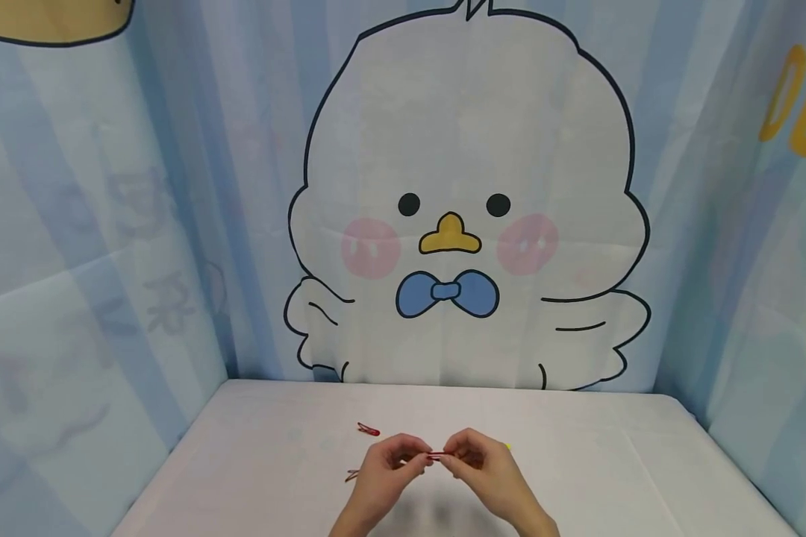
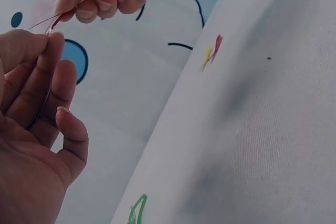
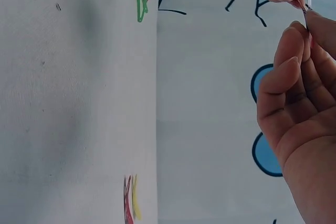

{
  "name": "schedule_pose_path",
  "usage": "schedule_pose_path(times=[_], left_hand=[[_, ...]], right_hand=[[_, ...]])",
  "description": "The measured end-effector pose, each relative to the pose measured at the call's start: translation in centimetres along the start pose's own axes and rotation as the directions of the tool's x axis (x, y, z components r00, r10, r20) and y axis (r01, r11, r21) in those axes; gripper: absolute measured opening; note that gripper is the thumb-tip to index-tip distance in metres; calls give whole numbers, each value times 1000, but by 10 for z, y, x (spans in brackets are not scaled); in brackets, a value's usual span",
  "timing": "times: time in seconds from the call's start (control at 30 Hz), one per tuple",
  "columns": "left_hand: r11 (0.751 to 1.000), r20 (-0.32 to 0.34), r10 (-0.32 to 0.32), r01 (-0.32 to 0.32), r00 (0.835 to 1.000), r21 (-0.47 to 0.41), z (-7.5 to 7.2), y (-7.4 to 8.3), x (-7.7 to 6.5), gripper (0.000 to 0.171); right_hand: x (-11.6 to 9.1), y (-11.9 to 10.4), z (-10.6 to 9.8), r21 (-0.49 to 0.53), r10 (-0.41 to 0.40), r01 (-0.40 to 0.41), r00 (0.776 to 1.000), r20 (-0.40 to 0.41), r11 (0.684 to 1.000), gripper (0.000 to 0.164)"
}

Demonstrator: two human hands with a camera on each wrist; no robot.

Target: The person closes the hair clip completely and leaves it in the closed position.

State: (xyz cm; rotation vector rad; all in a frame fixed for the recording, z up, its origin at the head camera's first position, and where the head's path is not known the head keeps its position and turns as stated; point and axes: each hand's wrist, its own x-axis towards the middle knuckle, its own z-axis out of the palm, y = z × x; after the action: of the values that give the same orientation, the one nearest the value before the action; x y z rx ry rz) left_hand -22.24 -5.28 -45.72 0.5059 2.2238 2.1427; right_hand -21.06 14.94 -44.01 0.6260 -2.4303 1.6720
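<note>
Held up between both hands is a small red snap hair clip (image 1: pixel 436 456), slim and seen nearly edge-on. My left hand (image 1: pixel 392 470) pinches one end between thumb and forefinger. At the other end, the thumb and forefinger of my right hand (image 1: pixel 486 473) pinch it too. Thin metal prongs stand apart from the clip in the left wrist view, close by the left fingertips (image 2: pixel 52 38). Fingertips cover much of the clip. The remaining fingers of both hands curl loosely toward the palms.
On the white table (image 1: pixel 275 447), a red hair clip (image 1: pixel 368 429) lies beyond the left hand, another red clip (image 1: pixel 352 475) beside it. A yellow clip (image 2: pixel 208 53) lies by a red clip (image 2: pixel 217 44); a green clip (image 3: pixel 140 2) lies elsewhere. Printed curtains (image 1: pixel 255 224) surround the table.
</note>
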Motion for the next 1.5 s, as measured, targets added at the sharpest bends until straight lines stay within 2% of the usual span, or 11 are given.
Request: schedule_pose_path(times=[0.27, 0.63, 0.97, 1.13, 1.27, 1.33, 1.5], left_hand=[[999, 23, -35, 35, 999, 15, -1, 0, -2, 18], [998, -7, 2, -1, 1000, 59, -1, 2, -2, 14], [999, -62, -26, 28, 998, 28, 1, -3, -1, 10], [999, -91, -22, 24, 996, 25, 4, -8, 2, 7], [997, -106, -3, 11, 994, 70, 8, -9, 2, 6], [995, -108, 4, 6, 994, 95, 9, -9, 1, 6], [997, -113, -37, 45, 993, 68, 7, -12, 3, 7]], right_hand=[[-2, -1, 0, 19, -12, 13, 1000, -22, 1000, 13], [-3, -1, 3, -13, -99, 99, 993, -66, 995, 5], [-1, 4, 10, -48, -237, 232, 960, -148, 972, 12], [-1, 3, 13, -51, -203, 197, 964, -173, 979, 16], [-1, 3, 15, -53, -129, 121, 975, -179, 991, 18], [-2, 4, 15, -57, -117, 108, 978, -173, 993, 18], [-1, 6, 14, -92, -201, 188, 966, -163, 978, 12]])
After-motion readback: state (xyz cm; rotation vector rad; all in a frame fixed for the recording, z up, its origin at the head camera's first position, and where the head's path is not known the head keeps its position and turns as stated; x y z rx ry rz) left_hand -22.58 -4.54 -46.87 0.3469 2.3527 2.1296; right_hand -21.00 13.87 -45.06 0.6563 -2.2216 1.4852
